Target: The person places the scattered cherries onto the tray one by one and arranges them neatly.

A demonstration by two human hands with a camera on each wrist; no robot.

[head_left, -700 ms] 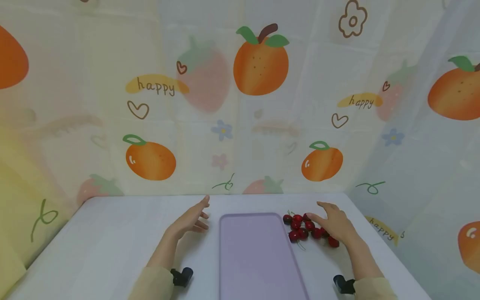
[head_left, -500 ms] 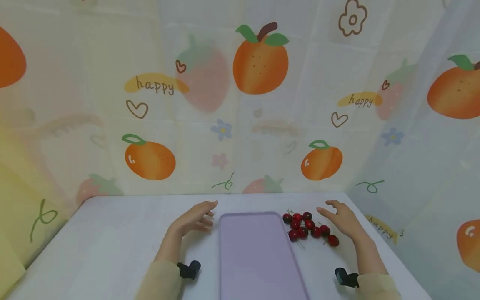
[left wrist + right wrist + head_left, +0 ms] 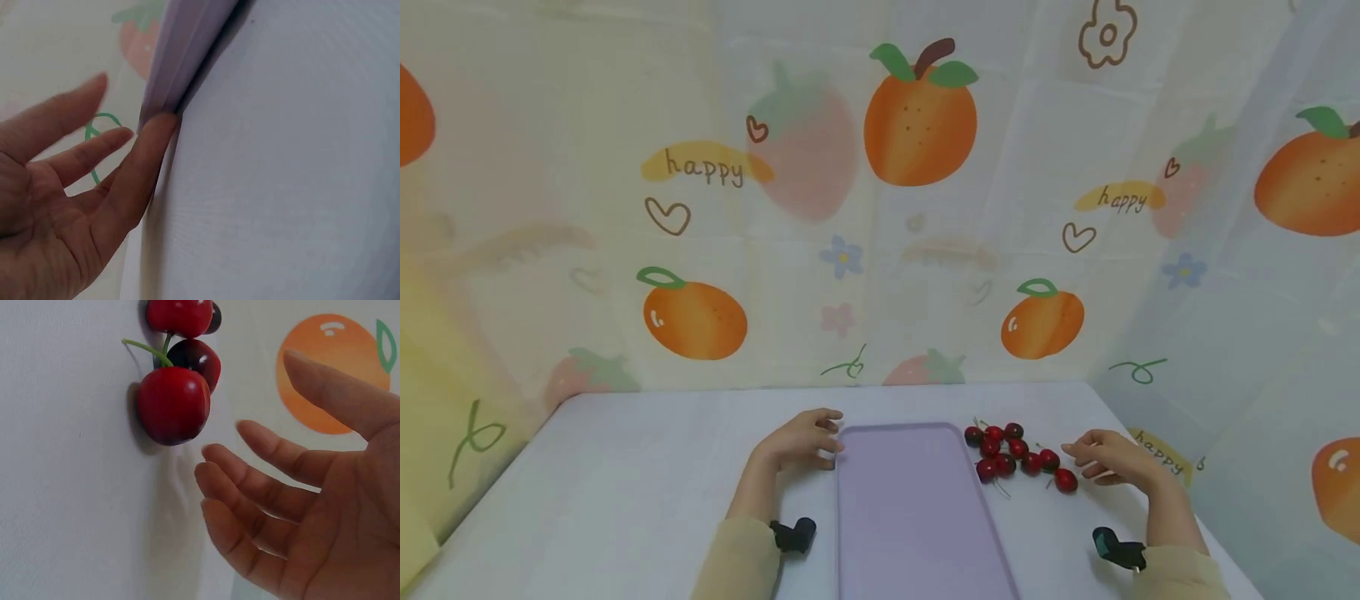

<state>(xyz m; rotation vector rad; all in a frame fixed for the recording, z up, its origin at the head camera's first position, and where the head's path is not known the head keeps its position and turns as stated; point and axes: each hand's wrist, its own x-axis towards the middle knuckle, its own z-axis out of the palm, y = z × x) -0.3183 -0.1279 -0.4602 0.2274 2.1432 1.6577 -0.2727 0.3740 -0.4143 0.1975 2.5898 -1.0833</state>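
Observation:
My left hand is at the far left corner of a lilac tray, its fingers loosely bent. In the left wrist view, one fingertip of that hand meets the edge of the tray; the others stand apart. Several dark red cherries with green stems lie in a loose group right of the tray. Just to their right hovers my right hand, holding nothing. The right wrist view has its relaxed fingers spread near the closest cherry, with a gap between.
A white table bears the tray and cherries. Behind it hangs a curtain printed with fruit, and another stretch of it lines the right side. A black wrist camera sits at each sleeve cuff.
My left hand has moved right, to the tray's edge. The right hand has drawn back to the right, away from over the cherries. Tray and cherries stay in place.

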